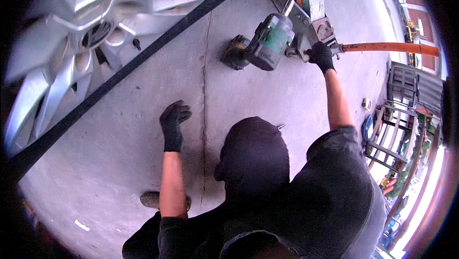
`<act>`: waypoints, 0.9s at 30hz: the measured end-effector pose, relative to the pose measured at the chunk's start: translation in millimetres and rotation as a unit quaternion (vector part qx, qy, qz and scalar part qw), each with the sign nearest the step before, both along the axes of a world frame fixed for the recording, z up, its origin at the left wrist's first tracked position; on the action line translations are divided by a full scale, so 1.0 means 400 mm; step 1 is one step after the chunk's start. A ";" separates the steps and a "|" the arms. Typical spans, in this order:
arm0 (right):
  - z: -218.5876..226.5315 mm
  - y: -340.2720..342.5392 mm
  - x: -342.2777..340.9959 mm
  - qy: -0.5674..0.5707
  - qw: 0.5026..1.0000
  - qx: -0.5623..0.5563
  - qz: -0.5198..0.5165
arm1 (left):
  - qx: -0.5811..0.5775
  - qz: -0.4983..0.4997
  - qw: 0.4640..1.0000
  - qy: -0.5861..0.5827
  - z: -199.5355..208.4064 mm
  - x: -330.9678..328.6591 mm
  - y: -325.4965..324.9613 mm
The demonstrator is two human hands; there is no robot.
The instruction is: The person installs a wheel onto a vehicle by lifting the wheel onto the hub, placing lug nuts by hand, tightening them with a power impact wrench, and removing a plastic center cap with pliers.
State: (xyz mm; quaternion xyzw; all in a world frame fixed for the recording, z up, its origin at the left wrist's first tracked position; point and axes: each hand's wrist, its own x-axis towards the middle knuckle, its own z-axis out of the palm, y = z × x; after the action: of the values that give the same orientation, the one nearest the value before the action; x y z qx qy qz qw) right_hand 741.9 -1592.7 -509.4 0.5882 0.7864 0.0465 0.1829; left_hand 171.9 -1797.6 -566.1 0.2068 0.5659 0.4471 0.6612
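My right hand [321, 57], in a black glove, reaches to the low metal floor jack [303, 27]. Its fingers are closed around a part of the jack beside the base of the orange handle [389, 48]; the glove hides most of that part. Next to it, a green and black cordless impact wrench [272, 41] rests on its battery, with a long silver socket at its nose. My left hand [174, 120], also gloved in black, hovers over the floor with nothing in it, its fingers loosely bent and apart from the thumb.
A silver spoked wheel [86, 63] fills the upper left, bordered by a black band [143, 65]. Cracked concrete floor [110, 163] spreads below. My dark-clad knee [256, 156] juts up between my arms. Metal racks [394, 130] and clutter line the right side.
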 end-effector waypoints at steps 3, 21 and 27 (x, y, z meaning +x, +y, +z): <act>0.049 -0.150 -0.353 0.607 0.715 -0.154 -0.311 | -0.089 -0.019 0.981 -0.172 -0.024 0.102 0.033; -0.089 0.021 -0.084 -0.075 0.973 -0.091 -0.200 | 0.166 -0.280 0.942 0.077 -0.106 0.014 -0.109; -0.091 -0.008 -0.098 0.023 0.987 -0.082 -0.137 | 0.155 -0.255 0.947 0.120 -0.012 -0.113 -0.043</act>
State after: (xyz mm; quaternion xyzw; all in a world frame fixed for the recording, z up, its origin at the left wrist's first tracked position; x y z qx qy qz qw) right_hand 702.7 -1595.9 -545.8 0.6743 0.7035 -0.0574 0.2169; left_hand 126.8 -1814.7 -570.7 0.4964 0.4934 0.3176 0.6398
